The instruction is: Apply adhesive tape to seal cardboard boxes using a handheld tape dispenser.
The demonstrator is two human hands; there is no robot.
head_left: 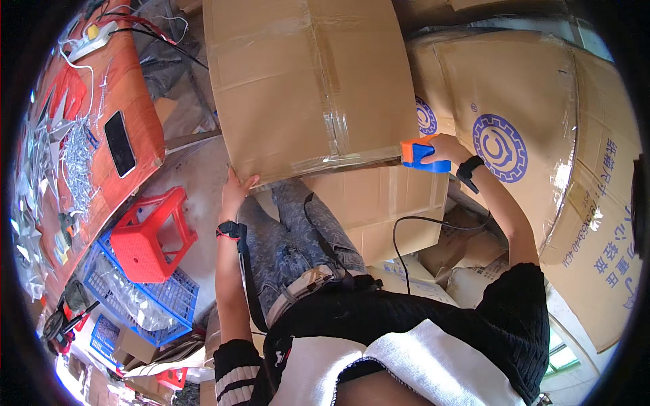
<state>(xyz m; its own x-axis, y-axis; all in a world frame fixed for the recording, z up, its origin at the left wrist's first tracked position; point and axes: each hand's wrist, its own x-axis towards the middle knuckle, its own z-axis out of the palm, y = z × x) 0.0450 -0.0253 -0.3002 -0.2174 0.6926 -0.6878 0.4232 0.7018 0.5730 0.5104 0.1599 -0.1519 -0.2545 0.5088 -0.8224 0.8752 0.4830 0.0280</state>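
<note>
A large brown cardboard box (271, 88) stands in front of me, with clear tape along its middle seam and near edge. My left hand (237, 191) grips its near left corner, thumb and fingers spread around the edge. At the near right corner, my right hand (447, 150) is closed around a blue and orange tape dispenser (426, 157). The dispenser is up against the box's edge; whether tape runs from it is too small to tell. Another cardboard box (386, 203) sits below the near edge.
Big printed cartons (535, 88) stand on the right. To the left, an orange-covered table (135, 68) bears a phone (120, 143), a power strip (93, 40) and silvery decorations (78, 162). A red stool (145, 247) rests on a blue crate (183, 298). A black cable (399, 247) hangs beside me.
</note>
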